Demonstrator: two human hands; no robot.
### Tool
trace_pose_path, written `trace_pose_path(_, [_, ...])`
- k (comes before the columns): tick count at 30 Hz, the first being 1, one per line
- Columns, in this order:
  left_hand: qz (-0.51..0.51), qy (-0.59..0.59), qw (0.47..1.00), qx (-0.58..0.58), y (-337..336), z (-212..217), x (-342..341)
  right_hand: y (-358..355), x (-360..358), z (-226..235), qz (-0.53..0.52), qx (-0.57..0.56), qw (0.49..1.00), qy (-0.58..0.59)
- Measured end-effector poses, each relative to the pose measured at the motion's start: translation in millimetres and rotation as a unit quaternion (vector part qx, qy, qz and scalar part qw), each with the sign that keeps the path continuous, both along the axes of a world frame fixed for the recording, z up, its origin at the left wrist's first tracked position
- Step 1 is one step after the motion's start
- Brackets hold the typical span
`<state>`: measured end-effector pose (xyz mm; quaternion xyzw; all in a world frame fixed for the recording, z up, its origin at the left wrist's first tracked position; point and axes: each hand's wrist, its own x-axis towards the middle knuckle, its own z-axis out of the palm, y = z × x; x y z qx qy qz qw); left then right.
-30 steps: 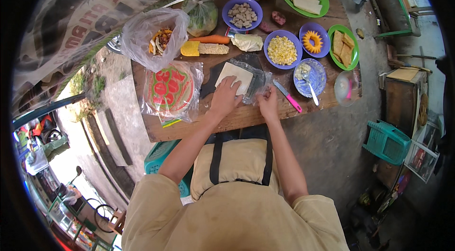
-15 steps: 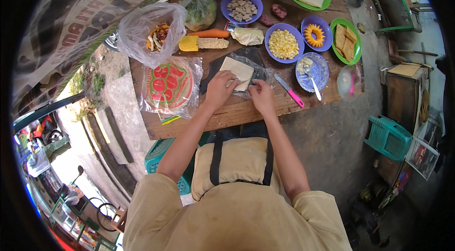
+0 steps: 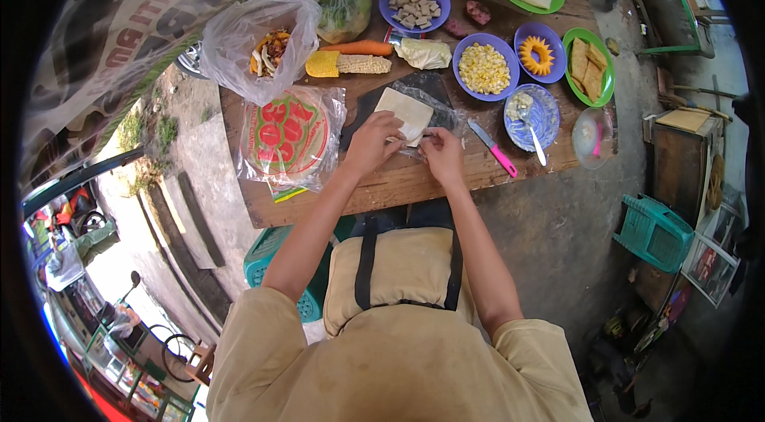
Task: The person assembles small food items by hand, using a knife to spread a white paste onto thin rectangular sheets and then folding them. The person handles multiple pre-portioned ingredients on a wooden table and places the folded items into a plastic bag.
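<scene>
A pale square pastry sheet lies on a dark board covered with clear plastic, on the wooden table. My left hand rests on the sheet's near left corner, fingers curled on its edge. Close beside it, my right hand pinches the near edge of the sheet. A pink-handled knife lies just right of my right hand.
A round red-and-green packet of wrappers sits to the left. Behind the board are a corn cob, a carrot, and purple bowls with corn kernels and chunks. Green plates and a turquoise stool stand right.
Both hands have drawn closer together at the near edge of the sheet and the sheet has been folded or shifted slightly toward me.
</scene>
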<state>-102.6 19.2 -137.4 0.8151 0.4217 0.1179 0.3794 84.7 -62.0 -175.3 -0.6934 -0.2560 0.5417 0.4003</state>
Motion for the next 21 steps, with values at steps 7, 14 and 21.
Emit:
trace_pose_path(7, [-0.017,-0.007,1.0,-0.003,9.9,1.4,1.4,0.2,-1.3,-4.4,-0.009,0.007,1.0,0.007])
trace_pose_path(14, [-0.026,-0.005,0.998,-0.061,20.3,2.5,1.9,0.8,-2.2,-5.1,-0.013,-0.006,1.0,0.02])
trace_pose_path(21, [0.087,-0.033,0.993,-0.075,21.9,6.5,11.7,1.9,-2.2,-3.3,-0.012,-0.031,0.999,0.009])
